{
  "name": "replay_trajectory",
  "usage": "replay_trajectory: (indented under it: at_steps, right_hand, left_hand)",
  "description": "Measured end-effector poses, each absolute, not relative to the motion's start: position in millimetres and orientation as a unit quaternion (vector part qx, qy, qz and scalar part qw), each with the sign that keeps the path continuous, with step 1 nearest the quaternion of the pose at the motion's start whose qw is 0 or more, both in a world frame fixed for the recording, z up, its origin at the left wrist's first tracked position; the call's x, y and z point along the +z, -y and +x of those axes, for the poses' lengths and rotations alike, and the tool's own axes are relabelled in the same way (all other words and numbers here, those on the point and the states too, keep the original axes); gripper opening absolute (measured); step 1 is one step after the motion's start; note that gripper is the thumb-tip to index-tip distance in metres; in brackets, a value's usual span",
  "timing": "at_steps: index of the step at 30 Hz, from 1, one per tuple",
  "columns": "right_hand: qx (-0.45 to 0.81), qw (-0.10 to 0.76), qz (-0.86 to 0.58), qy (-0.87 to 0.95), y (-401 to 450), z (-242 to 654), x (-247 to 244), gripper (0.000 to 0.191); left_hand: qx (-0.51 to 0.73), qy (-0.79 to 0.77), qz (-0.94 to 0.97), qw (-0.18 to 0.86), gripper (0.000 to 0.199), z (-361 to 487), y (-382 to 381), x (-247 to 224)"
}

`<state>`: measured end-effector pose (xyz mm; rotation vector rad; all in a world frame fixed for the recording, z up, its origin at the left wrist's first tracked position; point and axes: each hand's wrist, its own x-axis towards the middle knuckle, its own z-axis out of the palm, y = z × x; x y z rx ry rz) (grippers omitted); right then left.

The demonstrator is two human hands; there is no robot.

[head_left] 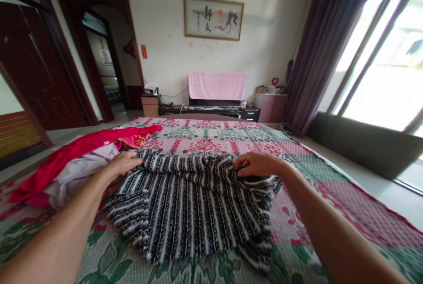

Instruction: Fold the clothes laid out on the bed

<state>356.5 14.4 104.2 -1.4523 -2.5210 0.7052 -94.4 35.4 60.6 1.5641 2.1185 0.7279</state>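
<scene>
A black-and-white striped knit sweater (194,213) lies spread in front of me, its far edge gathered into a rolled fold. My left hand (124,163) grips the far left corner of that fold, fingers closed on the knit. At the far right corner, my right hand (254,164) pinches the fabric with bent fingers. One sleeve seems to stick out at the lower right, and the left side bulges out in a folded flap. Beneath the sweater is a floral-patterned cloth (205,145) in pink, green and white.
Left of the sweater lies a pile of clothes, with a red garment (79,149) over a pale grey one (82,169). Beyond the far edge stands a low black cabinet (211,111) with a pink cloth (216,85) above it. A purple curtain (327,46) hangs by the right window.
</scene>
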Motion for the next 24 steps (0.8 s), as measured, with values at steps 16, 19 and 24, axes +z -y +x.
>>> replay_trajectory:
  at_steps: [16,19,24]
  right_hand:
    - [0.122,0.226,-0.588,0.767,-35,353,83,0.024]
    - [0.097,0.409,-0.643,0.641,-48,360,73,0.037]
    - [0.141,0.533,-0.592,0.588,-59,377,56,0.074]
  left_hand:
    - [0.346,-0.731,0.522,0.270,0.033,-87,-40,62]
    - [0.525,-0.646,0.445,0.330,0.038,-71,-43,63]
    - [0.543,-0.598,0.494,0.321,0.073,-59,-46,57]
